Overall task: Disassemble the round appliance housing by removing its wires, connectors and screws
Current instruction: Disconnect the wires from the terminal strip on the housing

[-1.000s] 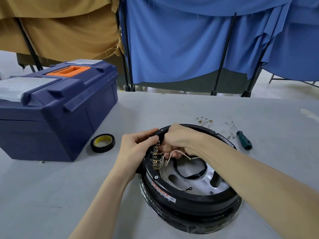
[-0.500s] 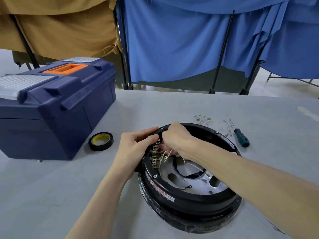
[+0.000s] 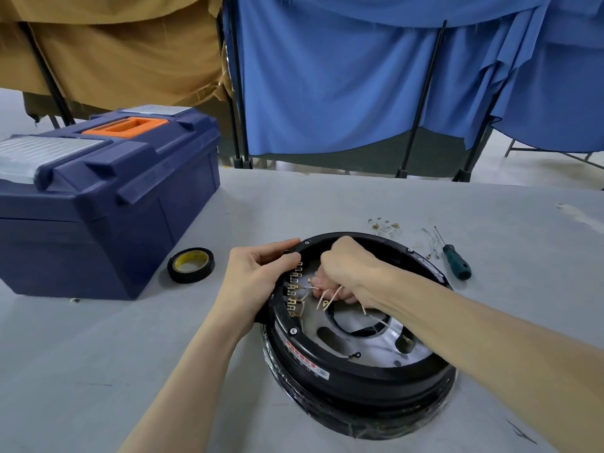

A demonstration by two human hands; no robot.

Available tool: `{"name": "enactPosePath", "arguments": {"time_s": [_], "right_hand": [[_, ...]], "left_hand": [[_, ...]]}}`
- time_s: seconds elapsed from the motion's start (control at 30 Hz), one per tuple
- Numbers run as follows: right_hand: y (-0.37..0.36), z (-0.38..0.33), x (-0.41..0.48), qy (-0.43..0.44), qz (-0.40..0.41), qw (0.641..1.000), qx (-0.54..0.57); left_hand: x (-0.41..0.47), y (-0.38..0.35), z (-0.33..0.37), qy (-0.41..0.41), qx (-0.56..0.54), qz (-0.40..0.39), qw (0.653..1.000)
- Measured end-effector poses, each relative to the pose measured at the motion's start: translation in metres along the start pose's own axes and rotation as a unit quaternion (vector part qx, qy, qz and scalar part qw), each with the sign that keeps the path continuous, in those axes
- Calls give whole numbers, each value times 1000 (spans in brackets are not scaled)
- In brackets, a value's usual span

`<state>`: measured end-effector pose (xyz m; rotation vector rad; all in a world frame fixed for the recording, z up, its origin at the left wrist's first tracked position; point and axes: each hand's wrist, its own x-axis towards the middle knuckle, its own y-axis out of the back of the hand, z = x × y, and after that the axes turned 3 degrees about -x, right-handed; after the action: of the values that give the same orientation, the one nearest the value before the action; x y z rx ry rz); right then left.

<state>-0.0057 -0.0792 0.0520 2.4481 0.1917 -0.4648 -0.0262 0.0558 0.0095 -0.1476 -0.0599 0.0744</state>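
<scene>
The housing point(image 3: 359, 387) lies flat on the table point(image 3: 98, 354) in the lower centre of the frame, open side up. The left hand point(image 3: 255, 282) holds its left rim as it did a second ago, thumb on top and fingers curled over the edge, steadying it. The change is in the right hand point(image 3: 353, 273). It was working at the far inner rim with one pale wire looped below it. Now it is a fist closed round a bunch of pale wires point(image 3: 330, 297), drawn a little away from the terminal strip point(image 3: 294, 292). Gold ends dangle loose under the knuckles.

I judge that at least one more lead has come off the strip. A few thin leads seem to run to it yet, so the unplugging is partly done. A black lead point(image 3: 354, 355) lies on the metal plate inside, and the rim screws are not yet out.

The label point(image 3: 302, 353) on the near-left rim is white with a line of red characters and a small logo at its end. It is too blurred to read.

Further back at left, the tape point(image 3: 191, 264) has print on its yellow core, also unreadable. At upper right of the housing lie small removed pieces point(image 3: 384, 225) and the screwdriver point(image 3: 456, 264). The toolbox point(image 3: 108, 204) at far left shows no writing.
</scene>
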Motion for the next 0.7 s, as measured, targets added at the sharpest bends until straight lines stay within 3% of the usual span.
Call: {"name": "enactPosePath", "arguments": {"time_s": [0.37, 0.5, 0.7], "right_hand": [[23, 5, 1, 57, -121, 991, -20], [23, 5, -2, 99, -99, 990, -31], [9, 4, 4, 72, -57, 996, 8]], "left_hand": [[1, -2, -2, 16, -16, -2, 1000], [1, -1, -1, 17, -13, -6, 1000], [1, -1, -2, 11, -14, -8, 1000]]}}
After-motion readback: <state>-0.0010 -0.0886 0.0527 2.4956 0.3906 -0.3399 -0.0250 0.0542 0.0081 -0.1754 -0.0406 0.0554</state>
